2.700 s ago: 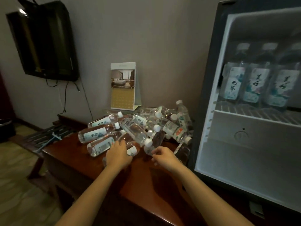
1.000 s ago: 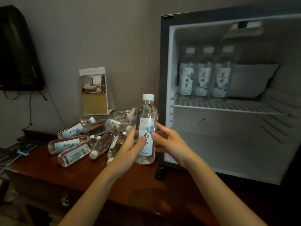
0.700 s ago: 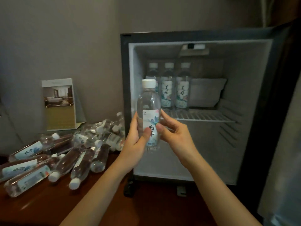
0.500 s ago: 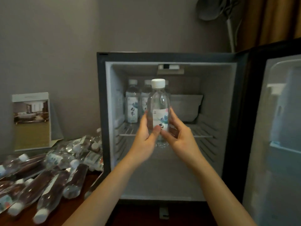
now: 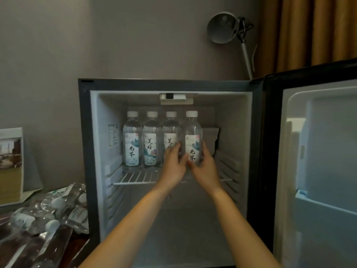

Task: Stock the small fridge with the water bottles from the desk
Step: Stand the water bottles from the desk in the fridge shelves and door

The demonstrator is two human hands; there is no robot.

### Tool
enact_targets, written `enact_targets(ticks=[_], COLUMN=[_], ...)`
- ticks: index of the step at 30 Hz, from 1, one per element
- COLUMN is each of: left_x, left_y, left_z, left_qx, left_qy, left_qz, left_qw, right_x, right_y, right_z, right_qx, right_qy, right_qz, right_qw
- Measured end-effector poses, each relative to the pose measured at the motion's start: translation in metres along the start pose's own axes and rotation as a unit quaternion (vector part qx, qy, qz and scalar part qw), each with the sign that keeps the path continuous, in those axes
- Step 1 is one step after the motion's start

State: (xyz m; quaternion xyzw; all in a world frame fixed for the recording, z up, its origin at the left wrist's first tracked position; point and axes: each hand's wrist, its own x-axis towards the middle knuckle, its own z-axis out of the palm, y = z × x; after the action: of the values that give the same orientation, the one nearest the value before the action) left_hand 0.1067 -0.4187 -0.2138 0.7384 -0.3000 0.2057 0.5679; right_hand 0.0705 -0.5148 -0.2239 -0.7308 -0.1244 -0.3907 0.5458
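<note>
The small black fridge (image 5: 85, 132) stands open in front of me, its white wire shelf (image 5: 135, 177) holding three upright water bottles (image 5: 149, 140) in a row at the back left. A fourth water bottle (image 5: 193, 140) with a white cap and label stands upright at the right end of that row, and both hands grip its lower half: my left hand (image 5: 173, 165) from the left, my right hand (image 5: 204, 167) from the right. Its base is hidden behind my fingers. Several more bottles (image 5: 48, 215) lie piled on the desk at the lower left.
The fridge door (image 5: 316, 171) hangs open on the right, with white door shelves. A standing card (image 5: 10, 167) leans by the wall at the left. A grey lamp (image 5: 224, 28) and an orange curtain (image 5: 309, 31) sit behind the fridge. Space remains on the shelf right of the held bottle.
Both hands lifted one bottle from the desk pile, carried it right to the fridge, and moved it in onto the shelf beside the three standing bottles. My view swung right.
</note>
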Motion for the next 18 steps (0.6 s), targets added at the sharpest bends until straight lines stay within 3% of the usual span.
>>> enact_targets(ticks=[5,14,18], left_x=[0.001,0.002,0.000], left_y=[-0.009,-0.019,-0.018], left_z=[-0.007,-0.023,-0.025], left_qx=[0.085,0.101,0.093], left_qy=[0.027,-0.084,-0.100], left_qz=[-0.003,-0.039,-0.041], left_qw=[0.996,0.990,0.990], right_x=[0.007,0.030,0.035], right_y=[0.011,0.015,0.018], right_z=[0.005,0.010,0.011], right_qx=[-0.038,-0.080,-0.102], right_qy=[-0.021,-0.027,-0.033], right_qz=[-0.002,0.033,0.060], right_qw=[0.999,0.996,0.992])
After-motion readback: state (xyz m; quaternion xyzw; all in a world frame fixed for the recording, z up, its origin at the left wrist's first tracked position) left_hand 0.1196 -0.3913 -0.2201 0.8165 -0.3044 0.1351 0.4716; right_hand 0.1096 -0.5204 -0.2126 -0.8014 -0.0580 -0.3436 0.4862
